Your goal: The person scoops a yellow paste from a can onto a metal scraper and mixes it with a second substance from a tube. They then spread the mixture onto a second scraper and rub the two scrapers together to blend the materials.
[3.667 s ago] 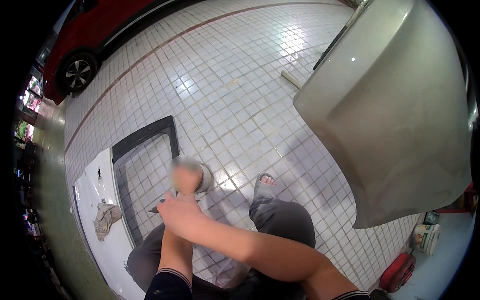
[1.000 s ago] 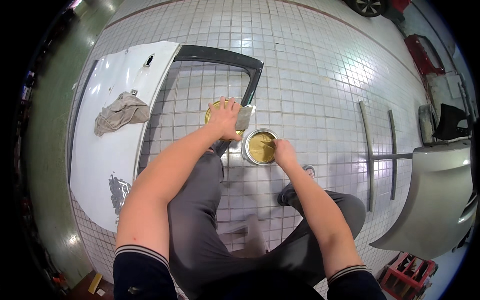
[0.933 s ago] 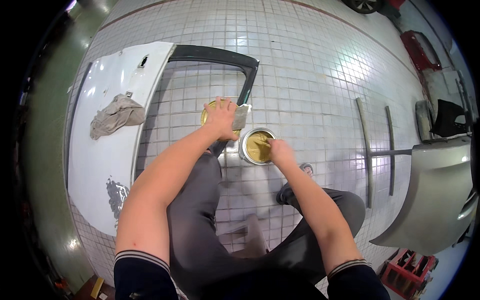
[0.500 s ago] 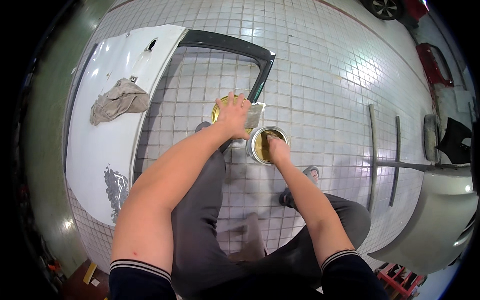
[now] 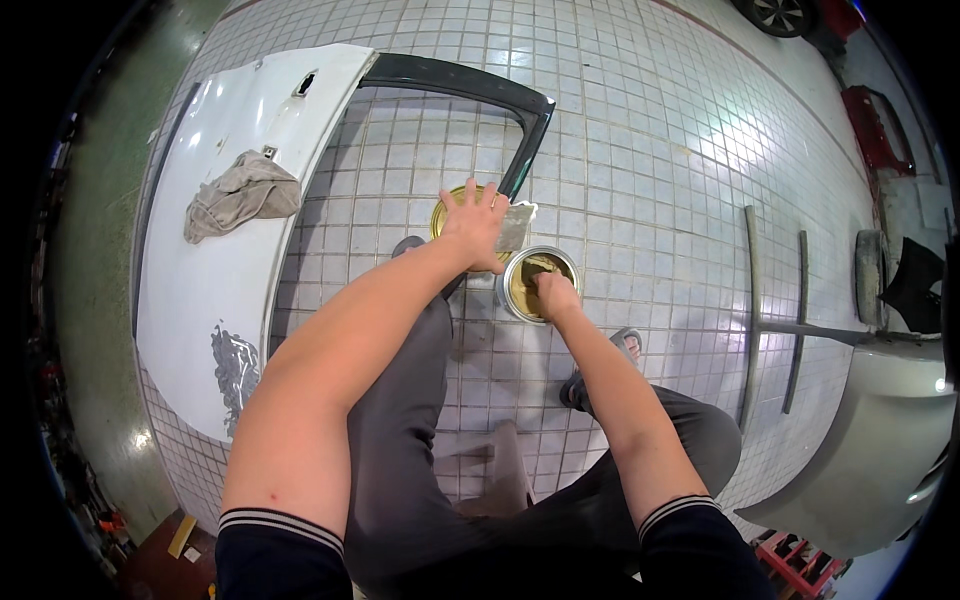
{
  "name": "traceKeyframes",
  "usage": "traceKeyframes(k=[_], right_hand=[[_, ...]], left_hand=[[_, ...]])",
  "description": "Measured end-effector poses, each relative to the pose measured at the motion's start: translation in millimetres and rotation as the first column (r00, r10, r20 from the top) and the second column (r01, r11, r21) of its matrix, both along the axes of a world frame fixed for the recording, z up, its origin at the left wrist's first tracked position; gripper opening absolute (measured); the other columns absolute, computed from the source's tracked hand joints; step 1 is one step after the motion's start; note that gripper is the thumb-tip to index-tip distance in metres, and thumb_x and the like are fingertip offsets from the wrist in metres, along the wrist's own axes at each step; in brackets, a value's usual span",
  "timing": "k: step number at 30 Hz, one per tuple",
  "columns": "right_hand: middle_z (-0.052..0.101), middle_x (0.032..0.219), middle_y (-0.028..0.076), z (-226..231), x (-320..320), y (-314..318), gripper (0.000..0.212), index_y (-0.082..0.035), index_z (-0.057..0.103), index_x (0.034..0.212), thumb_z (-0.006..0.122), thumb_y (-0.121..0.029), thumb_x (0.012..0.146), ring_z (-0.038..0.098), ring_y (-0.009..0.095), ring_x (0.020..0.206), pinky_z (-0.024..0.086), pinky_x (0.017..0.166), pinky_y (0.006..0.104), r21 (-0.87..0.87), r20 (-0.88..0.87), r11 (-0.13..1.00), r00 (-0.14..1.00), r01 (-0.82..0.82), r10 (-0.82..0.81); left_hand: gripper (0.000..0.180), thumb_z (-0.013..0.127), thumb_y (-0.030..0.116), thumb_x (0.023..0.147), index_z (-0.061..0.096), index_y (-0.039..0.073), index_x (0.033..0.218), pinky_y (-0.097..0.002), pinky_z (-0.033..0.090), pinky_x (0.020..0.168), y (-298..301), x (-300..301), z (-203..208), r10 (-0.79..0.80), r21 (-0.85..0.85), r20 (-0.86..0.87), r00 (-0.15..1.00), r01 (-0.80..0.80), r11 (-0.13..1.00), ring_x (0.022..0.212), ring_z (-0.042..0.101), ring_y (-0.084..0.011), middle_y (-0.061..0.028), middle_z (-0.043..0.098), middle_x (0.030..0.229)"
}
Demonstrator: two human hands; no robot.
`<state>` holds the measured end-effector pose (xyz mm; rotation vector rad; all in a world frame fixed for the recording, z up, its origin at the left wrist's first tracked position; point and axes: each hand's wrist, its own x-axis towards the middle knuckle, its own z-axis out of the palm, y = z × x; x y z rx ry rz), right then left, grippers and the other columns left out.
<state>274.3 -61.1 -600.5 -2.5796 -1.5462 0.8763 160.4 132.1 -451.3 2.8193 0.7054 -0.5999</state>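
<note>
In front of me stands a round metal can [image 5: 508, 300] of tan, paste-like putty [image 5: 524, 298]. My right hand [image 5: 557, 296] reaches into it, fingers closed on a small dark putty spreader [image 5: 536, 270] with putty on its edge; the hand partly covers the spreader. Just left of the can, my left hand [image 5: 470, 232] is spread flat, palm down, over a round gold lid [image 5: 438, 215]. A grey flat plate [image 5: 514, 228] with a whitish top edge sticks out between its thumb and forefinger; whether the palm presses on it is hidden.
A white car door [image 5: 215, 290] with a black window frame [image 5: 450, 82] lies at left, bearing a crumpled grey cloth [image 5: 243, 195] and a grey bare patch [image 5: 235, 370]. At right are a metal stand [image 5: 752, 300], a tyre [image 5: 869, 275] and a silver body panel [image 5: 860, 440].
The spreader in my right hand has tilted up inside the can, and its putty-covered edge shows more. My left hand stays spread over the lid. The view has shifted slightly.
</note>
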Motion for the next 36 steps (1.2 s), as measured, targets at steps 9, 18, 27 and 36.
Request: traceKeyframes(k=[9,18,27,36], right_hand=[[0.074,0.100,0.022,-20.0,4.1,-3.8,0.019,-0.006,0.076,0.098,0.059,-0.012,0.090,0.072,0.036,0.095,0.058,0.084,0.0445,-0.005,0.013,0.998,0.998,-0.063,0.063],[0.072,0.102,0.023,39.4,21.1,8.2,0.024,-0.006,0.074,0.104,0.064,-0.007,0.083,0.069,0.038,0.099,0.058,0.087,0.0462,0.047,-0.025,0.997,0.998,0.060,-0.059],[0.073,0.098,0.020,130.5,31.5,-14.4,0.026,-0.008,0.077,0.104,0.064,-0.005,0.082,0.070,0.038,0.095,0.057,0.087,0.0445,0.255,-0.101,0.928,0.962,0.271,-0.253],[0.075,0.093,0.016,269.7,71.0,-77.1,0.023,-0.006,0.076,0.103,0.069,0.000,0.082,0.072,0.030,0.087,0.056,0.082,0.0383,0.535,-0.188,0.780,0.945,0.326,-0.266]], left_hand=[[0.114,0.086,0.057,0.062,0.034,0.005,0.149,-0.0746,0.030,0.108,-0.1,3.7,5.3,-0.013,0.023,-0.052,0.999,0.014,1.000,0.149,0.023,-0.0428,-0.0172,0.029,0.159],[0.115,0.085,0.059,0.062,0.034,0.007,0.150,-0.0746,0.030,0.107,8.6,-3.5,10.3,0.010,0.058,-0.055,0.998,-0.007,0.998,0.149,0.023,-0.0422,-0.0162,0.028,0.160],[0.110,0.087,0.055,0.058,0.038,0.007,0.144,-0.0777,0.032,0.102,35.5,-7.5,58.5,0.112,0.263,0.166,0.980,-0.153,0.953,0.146,0.025,-0.0431,-0.0142,0.032,0.156],[0.117,0.088,0.055,0.058,0.033,0.004,0.148,-0.0776,0.033,0.101,19.5,-3.2,151.8,0.159,0.327,0.220,0.962,-0.227,0.917,0.147,0.023,-0.0438,-0.0157,0.027,0.160]])
